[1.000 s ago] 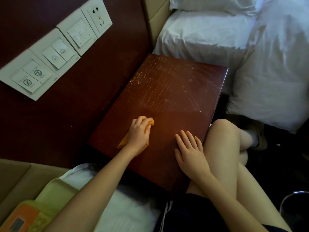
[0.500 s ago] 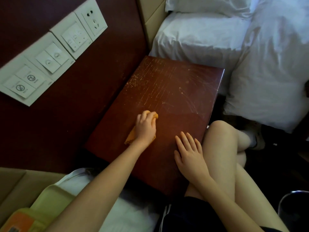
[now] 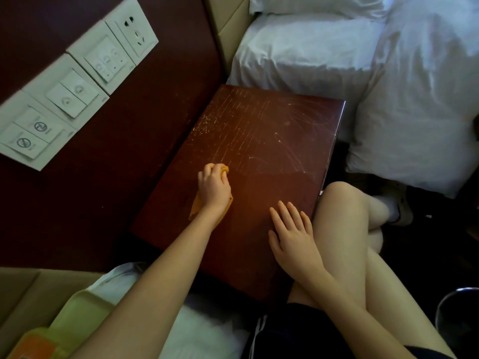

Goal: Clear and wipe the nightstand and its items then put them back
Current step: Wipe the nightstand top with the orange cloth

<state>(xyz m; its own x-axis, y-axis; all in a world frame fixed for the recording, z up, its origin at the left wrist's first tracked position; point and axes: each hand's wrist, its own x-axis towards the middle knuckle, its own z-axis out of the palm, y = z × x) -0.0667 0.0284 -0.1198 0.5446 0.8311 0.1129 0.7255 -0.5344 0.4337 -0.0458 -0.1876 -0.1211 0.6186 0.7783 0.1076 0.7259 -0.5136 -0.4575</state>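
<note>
We record dim light overall. Far right of the grip of the left hand (image 3: 213,189), bedding (image 3: 414,99) glares. Beyond the grip, the nightstand (image 3: 272,130) shows sheen. Edges bow.

left hand (image 3: 213,189) grips the cloth (image 3: 195,209) on the nightstand (image 3: 272,136), near left; right hand (image 3: 293,229) lies flat just to its right. bed (image 3: 298,55) behind, switches (image 3: 72,92) on the wall to the left, perhaps a tray (image 3: 77,314) nearest, far left.
</note>
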